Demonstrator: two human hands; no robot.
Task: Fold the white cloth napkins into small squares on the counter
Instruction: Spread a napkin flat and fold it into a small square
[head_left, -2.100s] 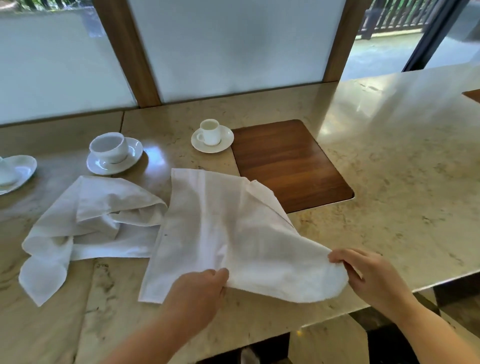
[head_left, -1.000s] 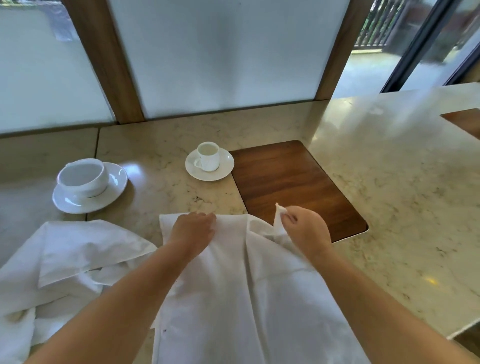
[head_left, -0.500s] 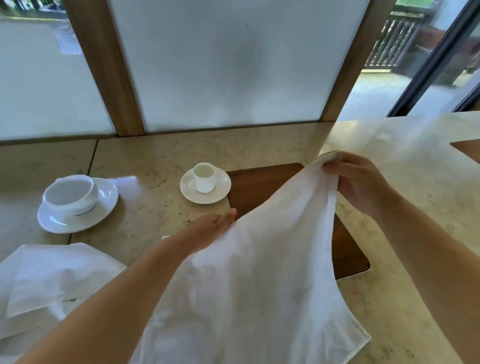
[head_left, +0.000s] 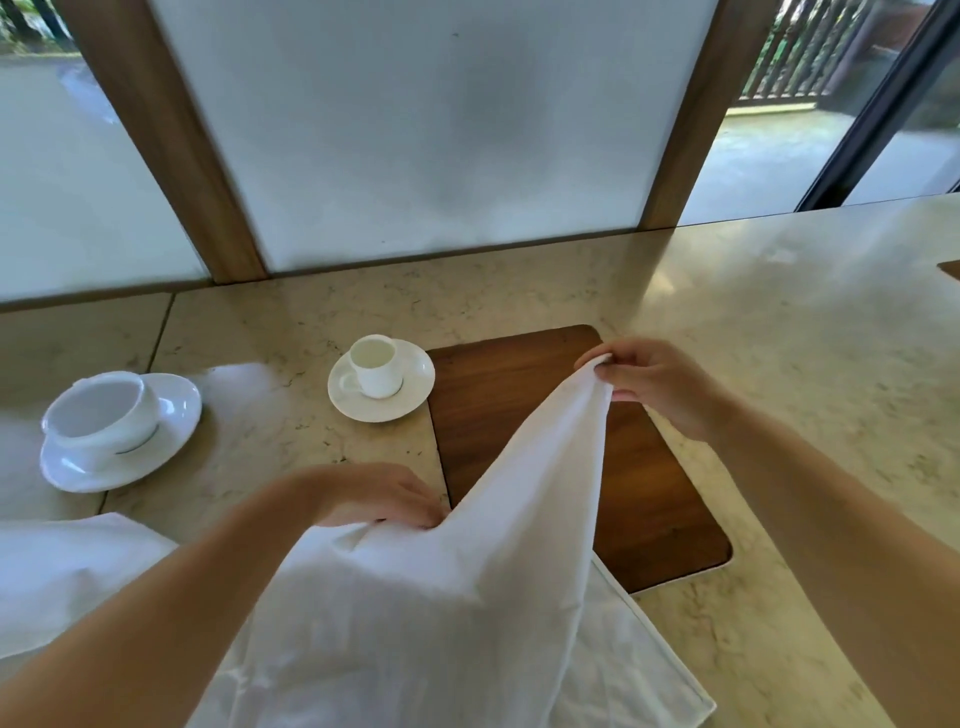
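A white cloth napkin (head_left: 467, 597) lies partly on the marble counter (head_left: 779, 322) in front of me. Its far right corner is lifted. My right hand (head_left: 654, 384) pinches that corner above the wooden inlay. My left hand (head_left: 384, 493) grips the napkin's far left edge low, near the counter. The cloth stretches taut between the two hands. A second white napkin (head_left: 67, 566) lies crumpled at the left, partly hidden behind my left forearm.
A wooden inlay board (head_left: 519, 405) is set into the counter under the raised corner. A small cup on a saucer (head_left: 379, 376) stands just left of the board. A larger cup and saucer (head_left: 111, 426) sits further left. Frosted window panels rise behind.
Both hands moved from the napkin's near edge to its far edge and took hold. The right hand lifted its corner up and to the right, then lowered it slightly; the left hand dropped towards the counter.
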